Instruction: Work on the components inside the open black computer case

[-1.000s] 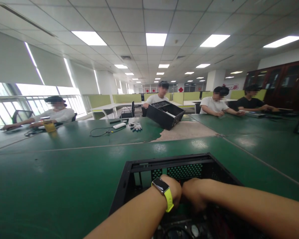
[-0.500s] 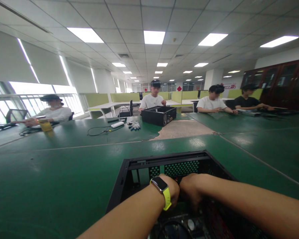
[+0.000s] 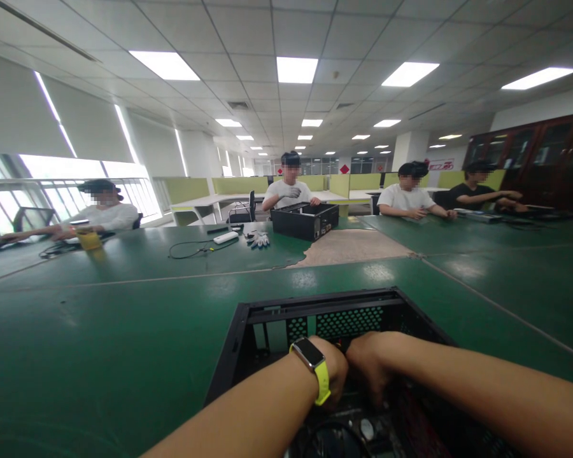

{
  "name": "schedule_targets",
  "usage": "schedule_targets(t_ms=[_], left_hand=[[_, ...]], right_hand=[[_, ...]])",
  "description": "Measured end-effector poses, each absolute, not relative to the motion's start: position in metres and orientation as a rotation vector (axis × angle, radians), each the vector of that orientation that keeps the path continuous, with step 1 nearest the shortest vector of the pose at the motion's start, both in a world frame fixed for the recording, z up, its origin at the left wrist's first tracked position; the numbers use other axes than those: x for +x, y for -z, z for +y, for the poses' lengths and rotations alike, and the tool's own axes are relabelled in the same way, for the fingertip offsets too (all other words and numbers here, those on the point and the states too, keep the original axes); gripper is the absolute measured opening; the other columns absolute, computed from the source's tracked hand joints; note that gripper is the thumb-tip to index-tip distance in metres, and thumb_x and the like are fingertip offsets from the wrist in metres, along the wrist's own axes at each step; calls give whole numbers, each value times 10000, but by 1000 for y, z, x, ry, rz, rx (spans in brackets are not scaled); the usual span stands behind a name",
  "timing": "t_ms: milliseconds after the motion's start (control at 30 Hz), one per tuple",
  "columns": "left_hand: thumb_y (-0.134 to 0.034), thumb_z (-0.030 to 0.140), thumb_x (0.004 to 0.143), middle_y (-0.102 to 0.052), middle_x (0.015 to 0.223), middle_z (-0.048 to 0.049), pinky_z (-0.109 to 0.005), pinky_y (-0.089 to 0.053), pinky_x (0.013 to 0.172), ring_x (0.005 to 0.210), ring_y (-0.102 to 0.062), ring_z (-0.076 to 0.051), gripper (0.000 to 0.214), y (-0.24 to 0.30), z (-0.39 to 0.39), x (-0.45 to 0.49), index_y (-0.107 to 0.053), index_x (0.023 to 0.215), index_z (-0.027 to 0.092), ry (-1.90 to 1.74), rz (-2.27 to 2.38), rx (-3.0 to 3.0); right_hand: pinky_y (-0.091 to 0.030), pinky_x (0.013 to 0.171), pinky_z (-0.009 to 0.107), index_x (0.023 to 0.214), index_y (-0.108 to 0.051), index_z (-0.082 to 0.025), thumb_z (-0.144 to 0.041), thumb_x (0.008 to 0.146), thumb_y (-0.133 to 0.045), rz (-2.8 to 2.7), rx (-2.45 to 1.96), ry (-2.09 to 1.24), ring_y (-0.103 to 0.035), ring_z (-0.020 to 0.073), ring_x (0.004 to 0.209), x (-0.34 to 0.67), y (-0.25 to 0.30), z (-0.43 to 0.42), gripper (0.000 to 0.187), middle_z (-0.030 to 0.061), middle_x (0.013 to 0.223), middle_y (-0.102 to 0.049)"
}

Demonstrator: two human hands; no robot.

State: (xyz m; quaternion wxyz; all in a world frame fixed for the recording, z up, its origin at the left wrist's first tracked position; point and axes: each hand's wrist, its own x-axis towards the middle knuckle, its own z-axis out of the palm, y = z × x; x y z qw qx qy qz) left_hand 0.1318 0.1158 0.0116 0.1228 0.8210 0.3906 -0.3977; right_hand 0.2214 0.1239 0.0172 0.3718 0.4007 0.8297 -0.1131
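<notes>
A black computer case (image 3: 319,305) lies open on its side in front of me, its perforated panel facing the far side. Both of my hands reach down inside it, close together. My left hand (image 3: 334,367), with a yellow-strapped watch on the wrist, is closed with its fingertips turned away from view. Beside it, my right hand (image 3: 368,364) has its fingers curled downward. Whatever the fingers grip is hidden. Below the hands, a dark round fan (image 3: 337,440) and a small silver disc (image 3: 367,429) show on the dim circuit board.
The green table (image 3: 124,343) has a torn covering that bares a beige patch (image 3: 358,247). Across it, a co-worker sits behind another black case (image 3: 296,224). Gloves (image 3: 258,239), a white device (image 3: 225,238) and a cable lie nearby. A yellow drink cup (image 3: 90,238) stands left.
My hands shift only slightly inside the case. The co-worker opposite has raised a gloved hand in front of the chest. The person at left has stretched an arm out leftward.
</notes>
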Motion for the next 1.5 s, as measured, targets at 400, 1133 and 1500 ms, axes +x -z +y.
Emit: schedule_targets(t_ms=[400,1133,1500], left_hand=[[-859,304,337,-740,991,-55,-388,-557,727,803,-685,-307,707,-6,122,133,-725,1030,262,1261,1296,2298],[-828,449,496,-635,1241,-121,-419,-490,958,1104,-606,-319,849,-49,101,129,-583,1260,171,1017,1244,2418],[-605,612,719,-716,786,-39,-282,-434,530,706,-653,-227,424,-130,43,108,-727,913,255,358,1074,2713]], right_hand=[[-517,654,257,891,-738,-209,-314,394,-857,2140,985,361,-662,205,750,220,-23,122,522,-20,791,-700],[-499,871,319,1103,-679,-227,-549,345,-840,2191,1117,507,-656,270,951,235,-39,118,840,32,1042,-695],[-514,732,322,1058,-682,-223,-509,718,-672,2706,1480,420,-660,256,858,281,-122,4,444,65,962,-705]])
